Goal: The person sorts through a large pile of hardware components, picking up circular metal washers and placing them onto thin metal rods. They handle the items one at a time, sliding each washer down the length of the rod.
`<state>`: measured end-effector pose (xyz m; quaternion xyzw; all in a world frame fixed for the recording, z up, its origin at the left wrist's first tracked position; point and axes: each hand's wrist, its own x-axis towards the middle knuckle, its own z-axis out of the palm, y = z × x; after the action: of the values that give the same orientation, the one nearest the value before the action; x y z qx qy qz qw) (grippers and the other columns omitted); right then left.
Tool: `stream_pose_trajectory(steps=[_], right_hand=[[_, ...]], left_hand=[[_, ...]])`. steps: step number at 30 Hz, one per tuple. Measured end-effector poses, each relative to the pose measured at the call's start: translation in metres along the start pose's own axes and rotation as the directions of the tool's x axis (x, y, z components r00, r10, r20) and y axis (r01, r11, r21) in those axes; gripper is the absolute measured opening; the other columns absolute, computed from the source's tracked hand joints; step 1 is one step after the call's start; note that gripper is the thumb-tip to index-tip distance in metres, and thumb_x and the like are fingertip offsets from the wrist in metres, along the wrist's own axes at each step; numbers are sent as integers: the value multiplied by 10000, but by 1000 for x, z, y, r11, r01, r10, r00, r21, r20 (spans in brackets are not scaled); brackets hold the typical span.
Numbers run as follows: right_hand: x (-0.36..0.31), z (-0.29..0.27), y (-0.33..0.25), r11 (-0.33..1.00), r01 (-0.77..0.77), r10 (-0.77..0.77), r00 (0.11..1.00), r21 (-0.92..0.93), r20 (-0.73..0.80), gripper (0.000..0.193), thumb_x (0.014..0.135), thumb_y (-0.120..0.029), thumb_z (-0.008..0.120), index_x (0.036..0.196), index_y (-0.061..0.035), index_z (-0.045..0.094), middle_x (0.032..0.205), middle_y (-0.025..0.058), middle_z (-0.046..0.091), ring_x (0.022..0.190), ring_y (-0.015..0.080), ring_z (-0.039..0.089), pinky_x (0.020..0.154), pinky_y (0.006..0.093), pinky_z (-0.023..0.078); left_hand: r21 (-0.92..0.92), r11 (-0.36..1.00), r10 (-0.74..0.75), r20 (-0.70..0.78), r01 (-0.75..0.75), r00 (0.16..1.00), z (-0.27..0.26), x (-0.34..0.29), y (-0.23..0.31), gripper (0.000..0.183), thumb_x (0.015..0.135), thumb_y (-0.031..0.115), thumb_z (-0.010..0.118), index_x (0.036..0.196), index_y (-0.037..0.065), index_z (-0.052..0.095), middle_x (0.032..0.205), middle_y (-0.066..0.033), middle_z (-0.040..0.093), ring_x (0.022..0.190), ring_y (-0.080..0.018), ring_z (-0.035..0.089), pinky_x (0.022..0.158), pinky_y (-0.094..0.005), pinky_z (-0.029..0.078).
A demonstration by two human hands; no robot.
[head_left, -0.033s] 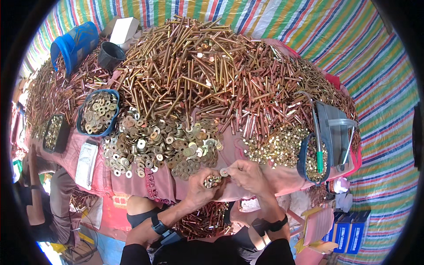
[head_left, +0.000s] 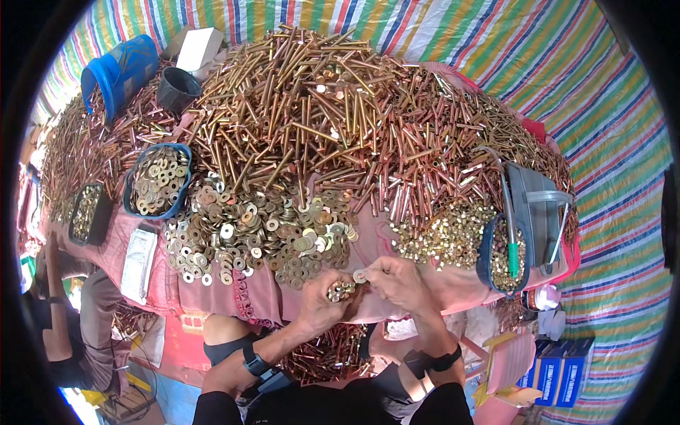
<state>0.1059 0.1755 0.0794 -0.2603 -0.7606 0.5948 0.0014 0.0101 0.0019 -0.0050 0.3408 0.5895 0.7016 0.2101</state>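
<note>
My left hand (head_left: 320, 301) is closed around a bundle of bolts (head_left: 341, 290), their gold-coloured ends facing up. Close beside it, my right hand (head_left: 400, 283) pinches a flat round washer (head_left: 360, 276) between the fingertips, next to the bundle. Whether the washer touches a bolt cannot be made out. Just beyond my left hand spreads a heap of loose washers (head_left: 262, 227) on the pink cloth (head_left: 365, 237). Small gold nuts (head_left: 446, 234) lie in a pile past my right hand. Behind both rises a large mound of long copper-coloured bolts (head_left: 304, 113).
Left stand a blue-rimmed tub of washers (head_left: 157, 180), a dark tub of small parts (head_left: 88, 214), a blue bucket (head_left: 131, 71) and a black cup (head_left: 178, 90). At right are a tub of nuts (head_left: 501, 265) and a grey container (head_left: 535, 212). Another person's arm (head_left: 55, 304) shows far left.
</note>
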Motion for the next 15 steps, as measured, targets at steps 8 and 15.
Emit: stream_pose_trajectory(steps=[8,15], right_hand=[[57,-3,28,895,222,-368,857,-386,-360,220,957,-229,763,972,-9,765,747,51,736,667,138,666,605,312,528],[122,-6,21,722,-68,-402,769,-688,-498,448,910,-485,766,962,-40,785,721,180,742,642,348,731,624,456,564]], left_hand=[[19,1000,-12,54,11,998,1,-4,-3,241,833,0,801,1021,4,648,1051,-106,766,945,-131,708,828,-298,558],[-34,998,-47,64,49,997,0,-5,-5,251,827,28,773,1062,3,689,961,-78,754,847,-115,688,759,-298,553]])
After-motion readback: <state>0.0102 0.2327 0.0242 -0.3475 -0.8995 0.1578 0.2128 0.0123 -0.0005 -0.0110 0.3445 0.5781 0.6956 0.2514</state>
